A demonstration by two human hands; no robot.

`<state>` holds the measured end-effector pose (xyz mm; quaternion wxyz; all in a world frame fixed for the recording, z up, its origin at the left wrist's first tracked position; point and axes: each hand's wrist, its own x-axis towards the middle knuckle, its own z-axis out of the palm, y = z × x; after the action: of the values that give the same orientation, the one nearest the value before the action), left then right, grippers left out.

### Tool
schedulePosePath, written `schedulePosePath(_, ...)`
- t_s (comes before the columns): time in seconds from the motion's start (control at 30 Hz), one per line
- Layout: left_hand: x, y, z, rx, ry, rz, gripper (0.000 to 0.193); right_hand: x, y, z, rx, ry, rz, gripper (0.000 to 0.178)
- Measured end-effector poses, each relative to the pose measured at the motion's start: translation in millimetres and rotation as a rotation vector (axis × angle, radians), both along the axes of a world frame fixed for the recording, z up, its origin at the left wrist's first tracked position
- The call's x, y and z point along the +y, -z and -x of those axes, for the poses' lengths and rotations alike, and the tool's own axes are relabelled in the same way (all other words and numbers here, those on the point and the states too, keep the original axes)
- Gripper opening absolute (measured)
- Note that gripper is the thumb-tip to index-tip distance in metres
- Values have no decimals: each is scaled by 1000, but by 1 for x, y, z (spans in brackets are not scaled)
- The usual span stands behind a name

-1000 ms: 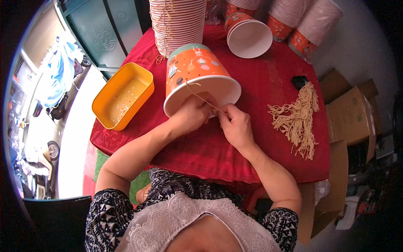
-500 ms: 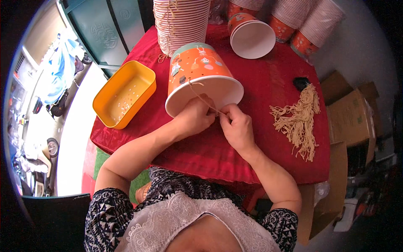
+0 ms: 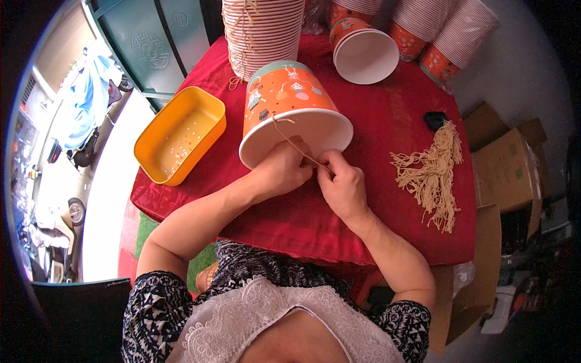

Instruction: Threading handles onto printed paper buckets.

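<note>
Far left on the red tablecloth: a shallow orange-yellow tray, tilted over the table's corner, small pale specks scattered on its floor. Behind it, a tall stack of nested paper buckets with string loops hanging down its side. Centre: one orange paper bucket, printed with small pictures, lies on its side with its white open mouth toward the person. A thin tan string runs from a hole in the bucket's wall down to the hands. Left hand is curled at the bucket's rim, fingers closed, pressed against the rim edge; whether it pinches the string itself cannot be told. Right hand sits just beside it, touching, thumb and forefinger pinched shut on the string end. Behind, another bucket lies on its side showing its white inside. Right of the hands, apart from them: a loose bundle of cut tan strings fanned on the cloth, a small black object at its top end. Far right, off the table: brown cardboard boxes.
</note>
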<state>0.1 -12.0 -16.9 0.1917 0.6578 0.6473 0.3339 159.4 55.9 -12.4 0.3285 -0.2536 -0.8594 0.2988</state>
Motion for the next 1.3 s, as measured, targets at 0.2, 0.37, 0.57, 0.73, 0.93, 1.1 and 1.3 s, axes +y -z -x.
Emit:
schedulePosePath(0.2, -2, -10, -4, -28, -7, -3, 25, 1, 2, 0, 24, -5, -78, 11)
schedulePosePath(0.37, -4, -10, -4, -59, 0, -70, 23, 2, 4, 1, 36, -25, -119, 11)
schedulePosePath(0.57, -1, -12, -3, -128, -44, 31, 16, 2, 5, -1, 7, -46, -150, 12)
schedulePosePath(0.73, 0, -8, -2, -130, -45, -6, 13, 2, 5, 0, -26, -35, -174, 12)
schedulePosePath(0.93, -1, -13, -4, -71, -13, 51, 18, 5, 5, 1, 3, -53, 4, 10)
schedulePosePath(1.1, -3, -12, -5, -3, -45, 41, 22, 13, -1, -2, -21, -117, 252, 12)
schedulePosePath(1.3, -3, -11, -5, 51, -60, -6, 22, 22, 0, -3, -57, -175, 377, 13)
